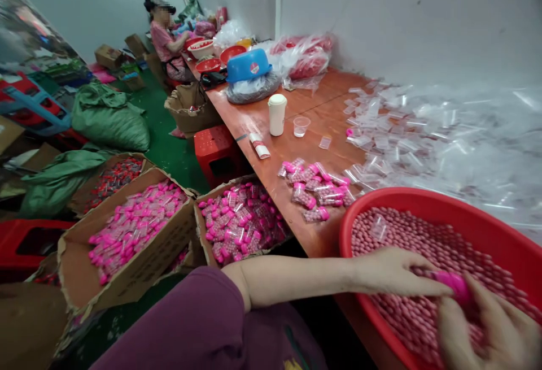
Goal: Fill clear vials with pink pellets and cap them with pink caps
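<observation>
Over the red basin [351, 229] of small pink beads [406, 231], my two hands meet at one small bottle. My left hand [396, 271] is closed around its body, which the fingers mostly hide. Its bright pink cap [455, 286] points towards my right hand [486, 325], whose thumb and fingers grip the cap. How far the cap is seated cannot be seen. An uncapped clear bottle [379, 227] lies on the beads. Beside the basin is a pile of bead-filled, pink-capped bottles [317, 186] on the wooden table [315, 240].
Loose clear bottles [406, 138] heap up against the wall. A white cup [277, 114] and a clear plastic cup [301, 126] stand on the table. Cardboard boxes [139, 279] of capped bottles sit left of the table, near a red stool [218, 152]. A co-worker [167, 42] sits farther along.
</observation>
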Available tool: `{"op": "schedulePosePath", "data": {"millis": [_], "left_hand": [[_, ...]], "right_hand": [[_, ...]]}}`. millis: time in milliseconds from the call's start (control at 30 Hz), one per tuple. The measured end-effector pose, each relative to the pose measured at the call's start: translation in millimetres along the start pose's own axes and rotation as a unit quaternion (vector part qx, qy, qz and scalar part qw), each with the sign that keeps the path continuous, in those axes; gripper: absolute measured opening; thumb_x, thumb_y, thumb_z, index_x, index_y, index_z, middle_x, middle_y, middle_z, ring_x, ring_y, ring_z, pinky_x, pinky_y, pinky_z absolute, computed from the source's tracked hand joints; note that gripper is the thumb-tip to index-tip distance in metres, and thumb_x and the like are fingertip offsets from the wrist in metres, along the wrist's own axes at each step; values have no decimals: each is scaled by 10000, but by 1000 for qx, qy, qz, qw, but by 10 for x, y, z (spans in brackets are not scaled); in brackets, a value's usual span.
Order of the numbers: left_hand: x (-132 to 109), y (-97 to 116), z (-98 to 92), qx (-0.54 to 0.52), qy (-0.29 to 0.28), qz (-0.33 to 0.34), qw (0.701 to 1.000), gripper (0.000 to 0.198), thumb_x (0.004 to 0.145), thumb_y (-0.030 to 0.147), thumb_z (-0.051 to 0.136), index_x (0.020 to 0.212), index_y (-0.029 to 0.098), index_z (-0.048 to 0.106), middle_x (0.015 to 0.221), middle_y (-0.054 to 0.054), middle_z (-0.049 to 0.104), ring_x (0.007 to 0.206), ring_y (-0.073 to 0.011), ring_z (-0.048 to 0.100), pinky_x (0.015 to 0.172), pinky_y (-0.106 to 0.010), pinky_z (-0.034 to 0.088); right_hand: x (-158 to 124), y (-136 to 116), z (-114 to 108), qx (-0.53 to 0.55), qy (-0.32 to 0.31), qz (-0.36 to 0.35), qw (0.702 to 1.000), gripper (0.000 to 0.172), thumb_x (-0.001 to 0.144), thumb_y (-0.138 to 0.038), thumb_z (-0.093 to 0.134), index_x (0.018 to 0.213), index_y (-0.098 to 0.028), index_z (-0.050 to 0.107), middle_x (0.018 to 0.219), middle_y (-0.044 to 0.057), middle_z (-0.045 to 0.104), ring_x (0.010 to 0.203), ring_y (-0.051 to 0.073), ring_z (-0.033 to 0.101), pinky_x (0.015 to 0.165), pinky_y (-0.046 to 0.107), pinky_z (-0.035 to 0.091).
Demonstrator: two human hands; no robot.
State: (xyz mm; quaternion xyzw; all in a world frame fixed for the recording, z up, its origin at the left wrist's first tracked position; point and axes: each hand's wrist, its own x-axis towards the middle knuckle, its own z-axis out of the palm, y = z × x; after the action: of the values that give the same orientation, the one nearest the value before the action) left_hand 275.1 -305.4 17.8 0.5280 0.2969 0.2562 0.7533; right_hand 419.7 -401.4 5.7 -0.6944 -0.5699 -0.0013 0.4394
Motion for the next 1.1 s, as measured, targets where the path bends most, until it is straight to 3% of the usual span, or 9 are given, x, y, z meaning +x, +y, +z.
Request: {"op": "schedulePosePath", "data": {"millis": [133,233,333,467,733,867,967,1000,1100], "left_hand": [[-103,7,70,-89,17,-49,995,257,785,323,883,815,157,689,773,0,654,743,-126,574,775,-294,487],[-157,3,88,-103,42,-52,992,176,848,253,819,824,129,696,722,20,621,705,-93,527,748,-248,447],[-140,-31,77,-117,17,-57,991,153,853,231,832,861,126,721,724,26,629,693,-80,529,713,-221,424],[-165,-28,90,-103,-1,-65,993,191,854,244,859,817,139,703,705,41,596,691,-77,525,703,-216,423],[-202,-60,128,-88,-16,-50,995,219,893,274,831,795,135,692,772,15,641,732,-79,549,735,-220,441],[-198,3,143,-36,44,5,998,64,935,193,750,920,135,728,800,5,661,709,-86,553,714,-228,462],[-124,151,-174,74,138,107,982,147,1003,244,672,1109,175,744,969,-44,739,847,-134,651,812,-264,541],[-81,204,-359,123,178,138,967,197,1030,290,643,1174,196,739,1038,-60,755,930,-157,681,870,-286,563],[75,320,-978,265,254,205,907,364,1056,400,620,1375,232,671,1272,-91,748,1244,-226,675,1102,-388,547]], "right_hand": [[-99,-214,11,-60,-47,-100,992,598,915,-528,630,1428,-221,621,1177,192,648,1124,422,637,957,688,575],[-194,-222,110,-90,-71,-80,990,762,844,-459,713,1505,-146,498,1342,215,589,1270,401,590,1102,678,529],[-254,-171,198,-89,-61,-50,993,792,839,-362,728,1540,-133,440,1421,232,552,1344,392,551,1191,670,475],[-291,-224,183,-80,-53,-24,995,711,863,-274,682,1530,-157,465,1401,222,577,1322,396,570,1172,683,491],[-312,-263,120,-100,-38,-21,994,657,892,-348,709,1497,-163,533,1348,217,622,1283,412,603,1175,724,491],[-302,-193,132,-22,-81,-19,996,840,889,-396,755,1615,-168,399,1478,220,558,1341,374,594,1182,645,528],[-244,-118,77,43,-99,49,993,1010,904,-513,776,1705,-229,229,1578,212,505,1161,286,674,1050,545,626],[-198,-97,55,44,-110,70,991,957,922,-534,759,1693,-241,274,1562,203,533,1096,266,688,1011,526,640],[31,-79,75,9,-176,91,980,549,996,-474,666,1472,-206,601,1379,171,692,1051,271,715,1011,528,627]]}}
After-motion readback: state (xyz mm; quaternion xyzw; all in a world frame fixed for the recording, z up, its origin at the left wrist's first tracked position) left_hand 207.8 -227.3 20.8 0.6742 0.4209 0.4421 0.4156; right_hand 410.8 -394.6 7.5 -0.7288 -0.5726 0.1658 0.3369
